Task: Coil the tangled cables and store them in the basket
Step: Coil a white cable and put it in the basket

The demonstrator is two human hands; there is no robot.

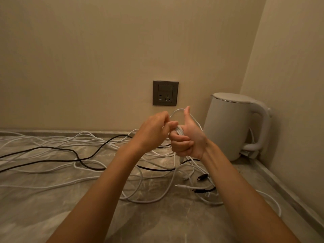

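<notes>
Coil: I see white cable loops [179, 131] bunched in my right hand [188, 140], raised above the tabletop [52, 207].
Right fingers: curled tight round the loops, thumb up.
Left fingers: my left hand [154, 128] pinches the free strand [177, 110] beside the coil.
Doing it well: I judge each turn should match the last, with slack fed gently so the tangle [140, 181] below doesn't knot.
Basket: not in view.
Writing: none legible on socket [165, 93] or kettle [228, 127].

I faced a plain beige wall [87, 58] that met a side wall [294, 76] at my right. A grey socket plate [165, 93] sat low on it. A white kettle [228, 127] stood in the corner on the marbled grey table [43, 199], under warm, dim light.
</notes>
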